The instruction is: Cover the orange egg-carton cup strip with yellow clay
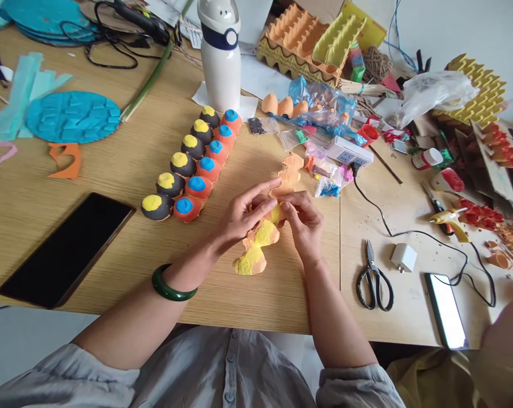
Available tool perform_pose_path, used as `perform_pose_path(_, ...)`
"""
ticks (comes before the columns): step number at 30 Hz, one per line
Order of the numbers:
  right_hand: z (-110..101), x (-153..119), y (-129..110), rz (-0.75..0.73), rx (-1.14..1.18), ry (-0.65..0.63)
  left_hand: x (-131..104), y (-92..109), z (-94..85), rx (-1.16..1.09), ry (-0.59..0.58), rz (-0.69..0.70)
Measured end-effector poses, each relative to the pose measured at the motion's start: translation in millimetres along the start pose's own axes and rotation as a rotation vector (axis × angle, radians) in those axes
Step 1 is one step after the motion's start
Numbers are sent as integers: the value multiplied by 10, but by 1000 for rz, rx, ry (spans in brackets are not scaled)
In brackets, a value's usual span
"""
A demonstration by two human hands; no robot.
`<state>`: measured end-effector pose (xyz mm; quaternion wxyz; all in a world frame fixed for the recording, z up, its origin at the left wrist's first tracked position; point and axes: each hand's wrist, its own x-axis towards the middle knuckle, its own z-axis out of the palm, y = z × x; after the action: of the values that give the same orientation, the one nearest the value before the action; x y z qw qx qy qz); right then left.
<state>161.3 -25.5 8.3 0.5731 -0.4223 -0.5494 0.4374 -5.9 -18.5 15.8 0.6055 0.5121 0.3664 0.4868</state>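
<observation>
A strip of orange egg-carton cups lies over the table in front of me, its near cups coated with yellow clay. My left hand grips the strip from the left, thumb on top and index finger stretched along it. From the right, my right hand is closed on the same strip, thumb and fingers pressing at the yellow clay between both hands. Fingertips partly hide that spot. Left of the strip stand two finished-looking rows: black cups with yellow tops and orange-red cups with blue tops.
A dark tablet lies at left, a white bottle behind the rows. Clay packets and a power strip sit beyond my right hand. Scissors, a charger, a phone and another person's arm are at right.
</observation>
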Motion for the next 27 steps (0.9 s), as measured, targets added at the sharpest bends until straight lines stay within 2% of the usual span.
perform_pose_path(5, 0, 10, -11, 13, -19, -18, -3, 28, 16, 34, 14, 36)
perform_pose_path(12, -12, 18, -2, -36, -90, -62, -15, 112, 25, -93, 64, -84)
perform_pose_path(17, -2, -12, -20, -18, -96, -103, -16, 97, 16, -131, 117, -70)
perform_pose_path(19, 8, -26, -28, -23, -77, -71, -16, 69, 11, -132, 136, -30)
perform_pose_path(22, 20, -26, -9, -36, -19, 117, -17, 16, -2, -110, 161, 63)
perform_pose_path(24, 25, -11, 30, 33, 37, 223, -17, -15, -10, -90, 169, 107)
perform_pose_path(25, 28, -4, 54, 93, 81, 218, -18, -26, -12, -85, 170, 120)
perform_pose_path(27, 37, 5, 103, 228, 190, 104, -21, -33, -12, -86, 152, 123)
